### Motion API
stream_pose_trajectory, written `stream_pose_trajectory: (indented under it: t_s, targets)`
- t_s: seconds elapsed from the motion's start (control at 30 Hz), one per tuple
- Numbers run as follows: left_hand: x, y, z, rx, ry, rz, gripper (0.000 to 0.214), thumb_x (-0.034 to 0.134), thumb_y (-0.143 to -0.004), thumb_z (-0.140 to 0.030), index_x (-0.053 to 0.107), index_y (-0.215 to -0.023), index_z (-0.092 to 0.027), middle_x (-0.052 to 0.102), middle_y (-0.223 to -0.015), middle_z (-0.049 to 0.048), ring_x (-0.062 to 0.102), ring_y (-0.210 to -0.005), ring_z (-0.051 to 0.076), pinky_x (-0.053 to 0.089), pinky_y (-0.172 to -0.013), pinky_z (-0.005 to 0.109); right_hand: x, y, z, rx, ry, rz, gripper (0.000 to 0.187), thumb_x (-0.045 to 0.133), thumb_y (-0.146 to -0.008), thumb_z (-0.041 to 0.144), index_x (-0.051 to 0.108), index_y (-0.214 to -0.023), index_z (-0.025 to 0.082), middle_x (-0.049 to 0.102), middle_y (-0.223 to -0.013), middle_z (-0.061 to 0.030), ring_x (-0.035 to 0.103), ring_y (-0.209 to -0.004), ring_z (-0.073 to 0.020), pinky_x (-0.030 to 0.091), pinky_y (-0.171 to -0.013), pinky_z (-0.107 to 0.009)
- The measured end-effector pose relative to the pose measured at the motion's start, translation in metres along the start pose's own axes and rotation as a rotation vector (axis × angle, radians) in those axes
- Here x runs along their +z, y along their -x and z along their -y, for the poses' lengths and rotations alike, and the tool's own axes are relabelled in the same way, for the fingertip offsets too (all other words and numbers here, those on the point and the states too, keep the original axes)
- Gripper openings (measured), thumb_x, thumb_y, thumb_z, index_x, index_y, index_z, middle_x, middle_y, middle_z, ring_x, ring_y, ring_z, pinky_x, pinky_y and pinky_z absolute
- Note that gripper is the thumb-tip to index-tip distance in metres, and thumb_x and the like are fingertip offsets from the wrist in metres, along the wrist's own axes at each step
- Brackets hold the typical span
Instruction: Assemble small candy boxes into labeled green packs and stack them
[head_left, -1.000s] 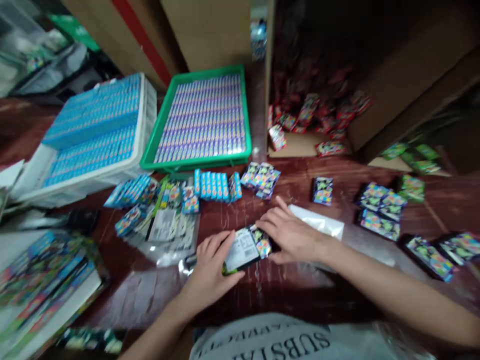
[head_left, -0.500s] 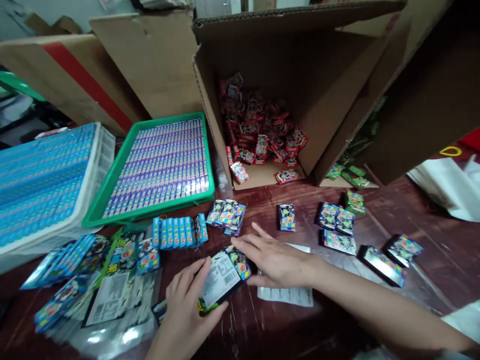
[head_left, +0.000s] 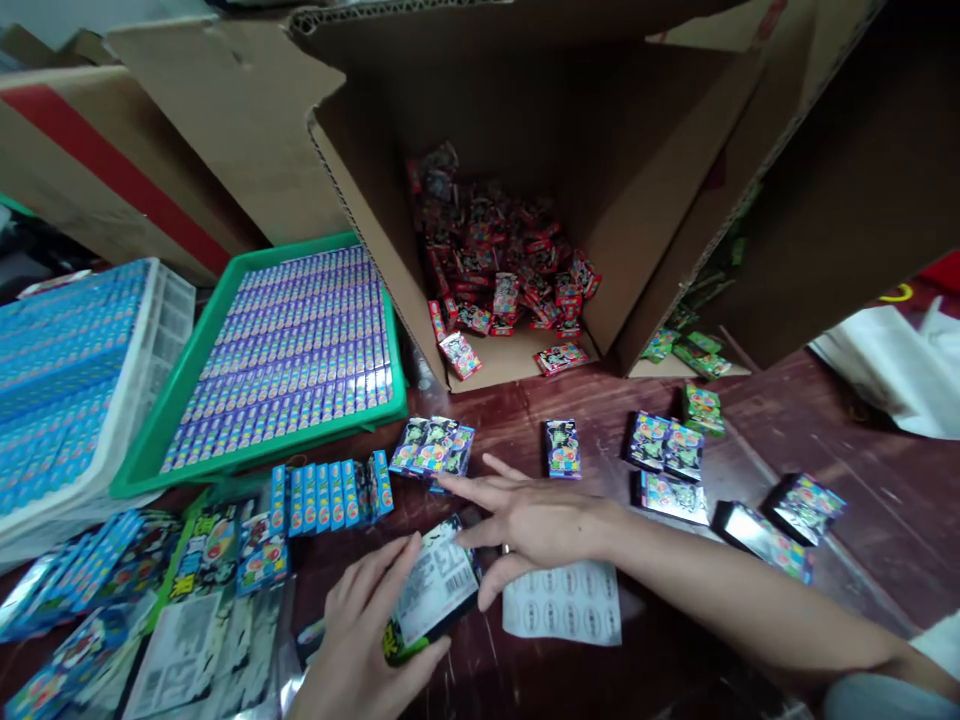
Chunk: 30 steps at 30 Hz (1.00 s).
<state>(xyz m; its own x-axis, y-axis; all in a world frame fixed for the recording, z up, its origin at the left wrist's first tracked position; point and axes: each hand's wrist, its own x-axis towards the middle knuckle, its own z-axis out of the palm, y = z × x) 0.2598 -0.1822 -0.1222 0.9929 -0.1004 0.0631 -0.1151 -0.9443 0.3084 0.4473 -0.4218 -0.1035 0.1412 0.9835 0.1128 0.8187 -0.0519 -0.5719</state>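
1. The left hand's (head_left: 358,645) fingers (head_left: 375,580) are curled over the near edge of a flat packet (head_left: 435,592), with the thumb hooked under its lower corner. The hand has closed on the packet and tips it up off the table.
2. The packet sits in the lower middle of the frame, white back label facing up. A barcode and blocks of small print show on it, too fine to read. A strip of bright green shows along its lower edge.
3. The right hand (head_left: 534,522) is spread wide and flat, palm down, holding nothing. Its fingers (head_left: 469,490) point towards the left of the frame, and the thumb reaches down to the packet's right edge. A ring shows on one finger. The forearm runs off to the lower right.
4. Just under the right wrist lies a pale sticker sheet (head_left: 564,605) with rows of ovals, their print not legible.
5. Beyond the fingertips, a row of blue boxes (head_left: 330,495) stands on edge, and a fan of purple packets (head_left: 433,447) lies beside it.
6. Further purple packets (head_left: 667,447) lie scattered on the dark wooden table (head_left: 840,520) at centre right.
7. At upper left, a green tray (head_left: 142,455) holds packed rows of purple boxes.
8. At upper centre, an open cardboard box (head_left: 352,190) lies on its side, holding a pile of red packets (head_left: 502,270).
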Motion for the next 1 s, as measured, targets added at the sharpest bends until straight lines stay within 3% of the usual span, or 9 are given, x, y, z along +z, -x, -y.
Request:
stream_pose_trajectory:
  t_s: [0.1, 0.23, 0.4, 0.5, 0.63, 0.73, 0.87, 0.93, 1.0]
  targets:
    - [0.009, 0.0, 0.009, 0.037, -0.056, 0.024, 0.08, 0.076, -0.078, -0.038, 0.042, -0.15, -0.035, 0.061, -0.14, 0.0095, 0.061, -0.121, 0.035, 0.052, -0.094, 0.049, -0.025, 0.004, -0.024, 0.135, 0.13, -0.182, 0.054, 0.06, -0.095, 0.055, 0.059, -0.141, 0.027, 0.025, -0.168, -0.0142, 0.032, -0.151, -0.0336, 0.025, -0.121, -0.061]
    - [-0.002, -0.045, -0.002, 0.206, -0.055, -0.071, 0.059, 0.077, -0.079, -0.047, 0.059, -0.133, -0.032, 0.055, -0.147, 0.0115, 0.056, -0.127, 0.038, 0.049, -0.1, 0.054, -0.084, 0.048, -0.057, 0.609, 0.319, -0.592, 0.034, 0.05, -0.102, 0.034, 0.064, -0.129, 0.017, 0.063, -0.131, -0.0162, 0.06, -0.122, -0.0272, 0.048, -0.105, -0.046]
    - [0.0, -0.189, -0.057, 0.371, 0.019, -0.06, 0.044, 0.057, -0.097, -0.03, 0.054, -0.14, -0.023, 0.054, -0.144, 0.0145, 0.053, -0.132, 0.033, 0.043, -0.112, 0.053, -0.108, 0.167, -0.067, 0.865, 0.368, -0.438, 0.028, 0.06, -0.093, 0.032, 0.069, -0.117, 0.022, 0.071, -0.114, -0.0115, 0.065, -0.111, -0.0294, 0.05, -0.1, -0.047]
    - [0.029, -0.28, -0.086, 0.354, 0.002, 0.018, 0.059, 0.066, -0.089, -0.025, 0.049, -0.145, -0.02, 0.043, -0.153, 0.0188, 0.051, -0.135, 0.035, 0.044, -0.111, 0.052, -0.094, 0.226, -0.074, 0.989, 0.366, -0.391, 0.066, 0.072, -0.077, 0.039, 0.058, -0.138, 0.018, 0.062, -0.138, -0.0205, 0.057, -0.129, -0.0387, 0.044, -0.107, -0.059]
    - [0.058, -0.342, -0.112, 0.326, 0.003, 0.022, 0.036, 0.058, -0.092, -0.019, 0.063, -0.128, -0.017, 0.057, -0.135, 0.0162, 0.059, -0.122, 0.03, 0.048, -0.104, 0.045, -0.081, 0.257, -0.081, 0.987, 0.311, -0.398, 0.074, 0.073, -0.074, 0.039, 0.056, -0.142, 0.014, 0.064, -0.137, -0.021, 0.065, -0.122, -0.0354, 0.048, -0.104, -0.054]
    - [0.046, -0.334, -0.12, 0.306, 0.006, -0.045, 0.029, 0.05, -0.095, -0.02, 0.068, -0.117, -0.014, 0.059, -0.13, 0.0171, 0.058, -0.12, 0.032, 0.047, -0.103, 0.047, -0.077, 0.262, -0.073, 0.992, 0.3, -0.494, 0.053, 0.061, -0.089, 0.042, 0.061, -0.137, 0.018, 0.074, -0.122, -0.0154, 0.073, -0.102, -0.0291, 0.055, -0.095, -0.045]
    - [0.0, -0.258, -0.116, 0.335, 0.2, -0.05, 0.032, 0.051, -0.098, -0.034, 0.062, -0.124, -0.019, 0.066, -0.118, 0.0097, 0.063, -0.112, 0.026, 0.05, -0.098, 0.041, -0.064, 0.257, -0.033, 1.069, 0.237, -0.783, 0.052, 0.036, -0.104, 0.048, 0.055, -0.142, 0.017, 0.076, -0.105, -0.0138, 0.073, -0.086, -0.0257, 0.059, -0.077, -0.04]
    - [-0.018, -0.201, -0.114, 0.285, 0.404, 0.171, 0.037, 0.055, -0.098, -0.041, 0.055, -0.129, -0.021, 0.071, -0.103, 0.0038, 0.069, -0.089, 0.019, 0.054, -0.079, 0.033, -0.046, 0.246, -0.002, 1.038, -0.029, -0.872, 0.051, 0.039, -0.103, 0.052, 0.06, -0.137, 0.019, 0.075, -0.097, -0.0094, 0.071, -0.075, -0.0219, 0.059, -0.067, -0.035]
    - [-0.022, -0.143, -0.116, 0.21, 0.507, 0.449, 0.029, 0.058, -0.097, -0.045, 0.058, -0.119, -0.024, 0.072, -0.091, -0.001, 0.069, -0.077, 0.016, 0.052, -0.069, 0.029, -0.02, 0.229, 0.031, 0.968, -0.383, -0.784, 0.047, 0.045, -0.102, 0.053, 0.065, -0.13, 0.021, 0.074, -0.09, -0.0056, 0.067, -0.067, -0.0182, 0.058, -0.061, -0.031]
